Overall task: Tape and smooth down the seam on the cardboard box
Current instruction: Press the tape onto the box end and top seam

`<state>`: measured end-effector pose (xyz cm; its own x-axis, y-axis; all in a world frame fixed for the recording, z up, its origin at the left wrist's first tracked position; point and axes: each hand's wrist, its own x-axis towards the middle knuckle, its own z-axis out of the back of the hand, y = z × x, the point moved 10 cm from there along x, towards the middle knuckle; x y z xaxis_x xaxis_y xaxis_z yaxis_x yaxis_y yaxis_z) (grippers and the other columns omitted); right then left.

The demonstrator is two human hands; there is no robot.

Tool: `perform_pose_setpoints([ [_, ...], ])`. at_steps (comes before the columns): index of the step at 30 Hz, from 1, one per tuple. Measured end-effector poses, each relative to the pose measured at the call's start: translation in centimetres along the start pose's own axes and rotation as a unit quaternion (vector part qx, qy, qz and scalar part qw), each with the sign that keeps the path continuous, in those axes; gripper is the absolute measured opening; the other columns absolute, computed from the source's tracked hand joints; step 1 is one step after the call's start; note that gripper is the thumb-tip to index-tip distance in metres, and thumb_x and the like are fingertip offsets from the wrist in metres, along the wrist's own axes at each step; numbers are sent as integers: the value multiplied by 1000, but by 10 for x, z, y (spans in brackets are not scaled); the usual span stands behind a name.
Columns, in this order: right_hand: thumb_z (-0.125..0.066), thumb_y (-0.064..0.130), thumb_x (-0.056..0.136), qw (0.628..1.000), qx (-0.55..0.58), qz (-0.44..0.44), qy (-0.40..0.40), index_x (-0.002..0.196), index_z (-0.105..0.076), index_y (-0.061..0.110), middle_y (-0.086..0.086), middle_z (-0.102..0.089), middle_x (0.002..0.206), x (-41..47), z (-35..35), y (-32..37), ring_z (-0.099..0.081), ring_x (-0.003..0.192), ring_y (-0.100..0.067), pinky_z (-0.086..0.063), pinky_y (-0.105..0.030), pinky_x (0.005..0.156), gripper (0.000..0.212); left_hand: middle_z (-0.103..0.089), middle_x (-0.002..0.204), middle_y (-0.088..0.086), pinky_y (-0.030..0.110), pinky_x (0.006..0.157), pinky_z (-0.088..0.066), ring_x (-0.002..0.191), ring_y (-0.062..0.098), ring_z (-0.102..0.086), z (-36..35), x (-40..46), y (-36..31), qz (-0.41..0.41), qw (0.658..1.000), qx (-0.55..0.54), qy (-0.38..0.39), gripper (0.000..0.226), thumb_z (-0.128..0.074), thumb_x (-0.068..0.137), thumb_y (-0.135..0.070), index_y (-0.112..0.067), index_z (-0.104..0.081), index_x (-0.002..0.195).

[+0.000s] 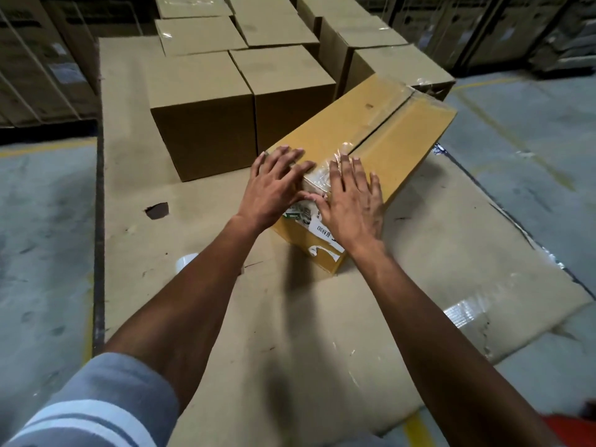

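Observation:
A long yellow-brown cardboard box [400,124] lies at an angle on flattened cardboard. Its top seam [380,127] runs lengthwise, dark and gapped in the middle, with clear tape [317,180] covering its near end and more clear tape at the far end. My left hand [274,188] lies flat on the box's near top corner, fingers spread. My right hand [353,201] presses flat beside it, fingertips on the tape at the seam. A printed white label [317,229] shows on the box's near end face, partly hidden by both hands.
Several closed brown boxes [206,124] stand in rows just behind and left of the box. Flattened cardboard sheets [290,317] cover the floor beneath. A clear tape roll [185,261] peeks out beside my left forearm. Grey concrete floor [45,221] with yellow lines lies on both sides.

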<state>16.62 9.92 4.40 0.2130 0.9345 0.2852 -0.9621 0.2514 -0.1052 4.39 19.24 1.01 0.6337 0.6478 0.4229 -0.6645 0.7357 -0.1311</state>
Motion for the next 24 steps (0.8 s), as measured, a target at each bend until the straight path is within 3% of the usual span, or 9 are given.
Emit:
perform_pose_setpoints([
  [5, -50, 77, 92, 999, -37, 13, 13, 167, -4, 14, -11, 2, 176, 4, -8, 3, -4, 162, -31, -15, -56, 128, 108, -28, 175, 3, 61, 129, -16, 164, 30, -17, -2, -1, 4, -32, 999, 5, -10, 86, -55, 92, -77, -37, -32, 165],
  [9, -60, 77, 85, 998, -37, 8, 41, 167, 5, 17, -11, 11, 175, 4, -11, 1, 6, 162, -32, -9, -57, 129, 121, -25, 176, 2, 60, 130, -14, 165, 29, -14, -1, -1, 3, -39, 999, 9, 0, 93, -59, 88, -79, -38, -29, 166],
  [12, -34, 85, 90, 999, -10, 5, 42, 167, 5, 16, -10, 10, 175, 1, -6, 1, 7, 162, -29, -9, -57, 130, 110, -26, 176, 0, 58, 131, -13, 165, 28, -14, 3, -2, 2, -40, 999, -2, 3, 91, -55, 89, -81, -39, -29, 165],
  [16, -10, 74, 101, 998, 53, -16, 34, 168, -2, 23, -6, 4, 176, 0, -2, -2, 3, 163, -26, -12, -56, 130, 85, -34, 172, -5, 55, 130, -16, 163, 24, -20, 8, 0, 1, -4, 999, -42, -11, 66, -34, 104, -76, -43, -40, 160],
  [21, -13, 70, 104, 998, 47, -25, 30, 168, -5, 24, -6, 3, 176, -1, 1, -1, 0, 163, -27, -15, -56, 129, 79, -38, 170, -6, 60, 125, -23, 161, 24, -26, 5, 1, 2, 17, 999, -17, -30, 60, -38, 104, -72, -45, -42, 157],
  [24, -27, 73, 101, 999, 15, -11, 31, 168, -1, 20, -8, 9, 175, -1, 1, 1, 3, 162, -30, -12, -56, 128, 89, -36, 171, -5, 61, 125, -23, 161, 25, -26, 7, 0, 3, -4, 1000, -9, -28, 69, -48, 97, -73, -45, -38, 159],
])
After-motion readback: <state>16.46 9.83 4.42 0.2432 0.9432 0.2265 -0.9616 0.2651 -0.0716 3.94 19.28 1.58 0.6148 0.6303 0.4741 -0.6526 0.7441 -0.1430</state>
